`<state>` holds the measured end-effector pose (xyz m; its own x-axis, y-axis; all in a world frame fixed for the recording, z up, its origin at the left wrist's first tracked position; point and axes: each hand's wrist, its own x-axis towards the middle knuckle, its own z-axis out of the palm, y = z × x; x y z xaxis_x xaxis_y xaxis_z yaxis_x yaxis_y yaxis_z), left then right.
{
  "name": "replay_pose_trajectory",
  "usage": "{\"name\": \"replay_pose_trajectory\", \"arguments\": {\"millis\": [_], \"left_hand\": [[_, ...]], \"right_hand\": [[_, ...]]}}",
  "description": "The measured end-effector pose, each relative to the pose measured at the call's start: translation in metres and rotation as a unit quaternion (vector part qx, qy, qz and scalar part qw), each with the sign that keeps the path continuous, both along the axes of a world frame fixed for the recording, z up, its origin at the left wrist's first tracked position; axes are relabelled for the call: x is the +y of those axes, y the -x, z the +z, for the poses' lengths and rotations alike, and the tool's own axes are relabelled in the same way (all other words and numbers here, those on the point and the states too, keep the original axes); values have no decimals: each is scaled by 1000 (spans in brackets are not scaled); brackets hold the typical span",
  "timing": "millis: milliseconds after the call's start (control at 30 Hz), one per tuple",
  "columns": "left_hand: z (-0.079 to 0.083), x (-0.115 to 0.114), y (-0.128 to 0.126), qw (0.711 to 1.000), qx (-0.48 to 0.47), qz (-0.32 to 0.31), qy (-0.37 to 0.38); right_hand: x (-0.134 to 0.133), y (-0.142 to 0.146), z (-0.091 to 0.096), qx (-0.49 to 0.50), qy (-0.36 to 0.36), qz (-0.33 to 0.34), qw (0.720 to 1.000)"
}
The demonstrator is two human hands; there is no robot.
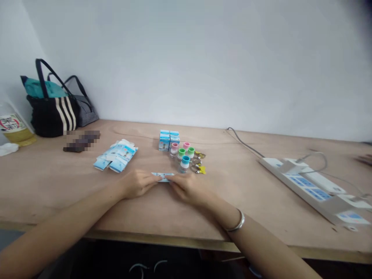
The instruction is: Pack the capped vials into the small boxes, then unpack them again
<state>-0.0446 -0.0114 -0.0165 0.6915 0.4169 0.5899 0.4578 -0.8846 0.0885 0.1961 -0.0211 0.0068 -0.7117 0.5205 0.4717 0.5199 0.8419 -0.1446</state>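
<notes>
Just below the frame's centre, the left hand and right hand, fingers curled, grip one blue-and-white printed piece between them; I count five small bottles just above, two pink-topped, two green, one blue, and two bags at upper left

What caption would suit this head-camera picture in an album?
Left hand and right hand touch a small printed piece near five small bottles.

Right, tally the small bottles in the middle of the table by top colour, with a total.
Pink-topped bottles: 2
Green-topped bottles: 2
Blue-topped bottle: 1
Total: 5
</notes>
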Motion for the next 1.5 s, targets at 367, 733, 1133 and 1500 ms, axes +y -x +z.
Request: {"name": "replay_pose_trajectory", "arguments": {"millis": [367, 733, 1133, 1500], "left_hand": [[5, 8, -8, 985, -57, 89, 135], [39, 12, 33, 915, -252, 312, 38], [23, 34, 96, 802, 42, 580, 132], [54, 49, 5, 917, 42, 396, 16]], "right_hand": [[12, 4, 0, 35, 77, -69, 994], [-2, 2, 4, 153, -2, -72, 986], [-3, 3, 1, -20, 94, -27, 995], [0, 4, 3, -55, 46, 23, 997]]}}
